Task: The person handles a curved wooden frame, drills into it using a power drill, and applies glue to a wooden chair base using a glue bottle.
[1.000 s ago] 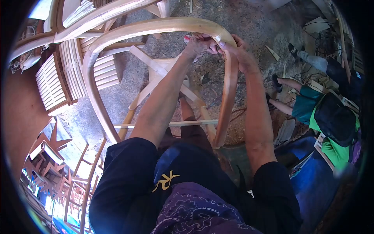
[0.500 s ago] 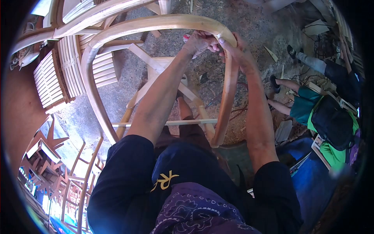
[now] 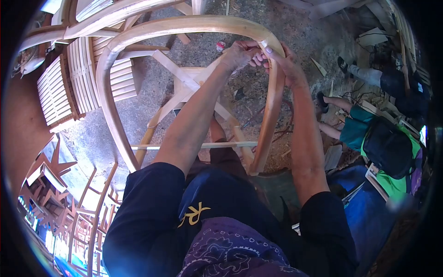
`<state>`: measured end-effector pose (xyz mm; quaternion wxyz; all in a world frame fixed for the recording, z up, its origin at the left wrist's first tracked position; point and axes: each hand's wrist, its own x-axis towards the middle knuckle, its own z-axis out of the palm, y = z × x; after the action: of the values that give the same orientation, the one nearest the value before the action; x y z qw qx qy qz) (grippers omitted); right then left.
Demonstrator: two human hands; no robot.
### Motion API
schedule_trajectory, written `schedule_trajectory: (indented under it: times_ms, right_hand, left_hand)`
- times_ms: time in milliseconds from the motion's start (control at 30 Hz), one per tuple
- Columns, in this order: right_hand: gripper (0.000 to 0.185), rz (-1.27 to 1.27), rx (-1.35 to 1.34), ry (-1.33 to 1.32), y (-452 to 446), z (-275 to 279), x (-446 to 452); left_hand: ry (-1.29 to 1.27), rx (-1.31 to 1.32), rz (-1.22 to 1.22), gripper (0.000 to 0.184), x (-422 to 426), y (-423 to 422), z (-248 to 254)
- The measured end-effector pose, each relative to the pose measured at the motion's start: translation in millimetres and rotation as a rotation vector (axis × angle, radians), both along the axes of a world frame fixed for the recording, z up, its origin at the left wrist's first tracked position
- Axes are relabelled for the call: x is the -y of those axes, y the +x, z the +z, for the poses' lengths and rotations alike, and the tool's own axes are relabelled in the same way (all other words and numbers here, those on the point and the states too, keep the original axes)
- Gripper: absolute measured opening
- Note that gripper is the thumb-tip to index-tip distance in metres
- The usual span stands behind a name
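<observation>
"Where is your right grip [image 3: 291,67] resting?"

"It's clasping the curved wooden frame [image 3: 184,24] at its bend on the right; my thumb is lying over the wood and my fingers are wrapping around the outer side."

"And your left grip [image 3: 240,54]?"

"That one is staying inside the curve, just beside the same bend. My fingers are curling close together near the inner edge, but I cannot tell whether they're pinching anything small."

"Where is the frame sitting?"

"It's arching in front of my body, above the floor [image 3: 300,27]. My left forearm is passing across its inside, while my right forearm is running along outside it. A thin wooden strip [image 3: 226,145] is spanning the lower part, from one side towards the other."

"What else are you seeing around it?"

"Crossed slats [image 3: 168,64] are showing through the curve, and a small red and white thing [image 3: 220,46] is lying near my left fingers. Slatted wooden pieces [image 3: 83,74] are standing off to the left. Well to the right, a person in green shorts [image 3: 353,127] is working near someone in dark clothing [image 3: 392,83]."
</observation>
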<state>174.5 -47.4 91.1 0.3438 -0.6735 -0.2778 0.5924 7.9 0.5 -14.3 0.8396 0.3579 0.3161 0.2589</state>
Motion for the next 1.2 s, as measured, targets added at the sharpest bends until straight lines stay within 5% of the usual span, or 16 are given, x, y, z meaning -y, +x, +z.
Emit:
schedule_trajectory:
  times_ms: [367, 600, 833, 1200]
  right_hand:
    - [0.065, -0.061, -0.079, -0.006, 6, -8, 12]
    - [0.056, -0.102, -0.365, -0.003, 19, -14, 17]
    - [0.060, -0.086, -0.387, -0.054, 28, -15, 19]
    - [0.060, -0.055, -0.385, -0.002, 23, -8, 18]
  left_hand:
    - [-0.169, 0.115, -0.085, 0.022, -14, -10, -4]
    - [0.177, -0.201, -0.296, 0.027, -41, -7, 4]
    - [0.150, -0.086, -0.161, 0.008, -31, -7, 0]
    - [0.116, 0.042, -0.111, 0.016, -25, -8, -1]
